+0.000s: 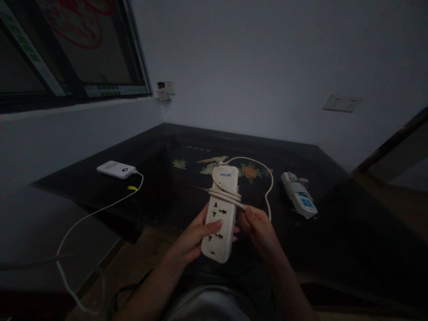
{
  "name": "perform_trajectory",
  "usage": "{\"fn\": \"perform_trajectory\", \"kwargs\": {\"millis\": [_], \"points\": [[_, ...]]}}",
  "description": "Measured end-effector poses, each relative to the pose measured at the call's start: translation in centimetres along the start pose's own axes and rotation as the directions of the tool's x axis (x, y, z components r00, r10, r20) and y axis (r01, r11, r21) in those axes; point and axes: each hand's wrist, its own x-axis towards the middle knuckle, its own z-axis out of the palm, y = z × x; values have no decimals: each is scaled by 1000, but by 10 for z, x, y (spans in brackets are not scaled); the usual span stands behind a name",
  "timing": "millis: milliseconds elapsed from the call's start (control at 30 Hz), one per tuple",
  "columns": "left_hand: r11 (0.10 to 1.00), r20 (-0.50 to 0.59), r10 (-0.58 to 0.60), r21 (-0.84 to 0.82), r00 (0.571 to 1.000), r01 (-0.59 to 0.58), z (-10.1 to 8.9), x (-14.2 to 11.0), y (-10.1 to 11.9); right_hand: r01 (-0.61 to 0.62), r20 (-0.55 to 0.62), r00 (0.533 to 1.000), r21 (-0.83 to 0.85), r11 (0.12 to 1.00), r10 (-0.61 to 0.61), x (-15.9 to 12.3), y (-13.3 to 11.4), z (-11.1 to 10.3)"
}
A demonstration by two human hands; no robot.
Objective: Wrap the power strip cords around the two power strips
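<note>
A white power strip (219, 223) with a blue brand mark is held tilted above the table's near edge. My left hand (200, 234) grips its lower half, thumb across the sockets and fingers round behind. The strip's pale cord (224, 195) passes several times around its upper half. My right hand (257, 225) pinches the cord at the strip's right side. From there a loose length of cord loops up and over the table to the strip's top end. Some fingers of both hands are hidden behind the strip.
On the dark table (160, 151) to the right lies another power strip (299, 196), its cord wrapped round it. A white device (115, 170) with a cable (100, 207) hanging off the edge lies on the left. Wall sockets (343, 103) are behind.
</note>
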Motion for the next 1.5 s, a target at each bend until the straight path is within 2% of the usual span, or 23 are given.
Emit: {"fn": "perform_trajectory", "kwargs": {"millis": [200,300,433,533,600,700,800,933,1033,1167,1267,1333,1500], "points": [[994,-212,49,105,976,-28,-1,-7,-14,-9,-45,999,2,1000,9,-2,7,5],[991,-232,31,132,972,0,-1,-8,-19,0,-60,998,-17,1000,-1,-3,7,7],[994,-171,19,112,985,0,-1,-8,-21,10,-93,995,-133,991,-22,-7,-1,5],[998,-103,20,69,995,-13,-1,-12,-20,59,-139,985,-298,953,-105,-10,-11,2],[999,-55,17,38,998,-15,0,-15,-19,107,-121,979,-377,920,-163,-12,-17,-1],[999,11,34,-10,999,-34,1,-21,-16,154,16,987,-397,905,-161,-16,-24,-6],[996,92,67,-61,993,-61,1,-23,-11,162,190,977,-391,906,-93,-18,-32,-14],[993,215,87,-100,973,-66,0,-21,-4,166,382,924,-381,909,-8,-15,-44,-25],[991,276,104,-111,955,-75,2,-21,0,175,481,877,-323,930,2,-10,-49,-31],[985,350,139,-145,927,-93,5,-22,4,104,544,836,-291,951,75,-6,-47,-37],[984,377,135,-158,916,-80,4,-25,6,125,556,827,-333,935,87,-7,-51,-40],[983,393,135,-168,910,-74,2,-25,5,185,556,828,-396,899,74,-10,-58,-42],[974,458,173,-213,872,-81,-2,-24,5,325,536,842,-589,740,57,-16,-76,-42]]}}
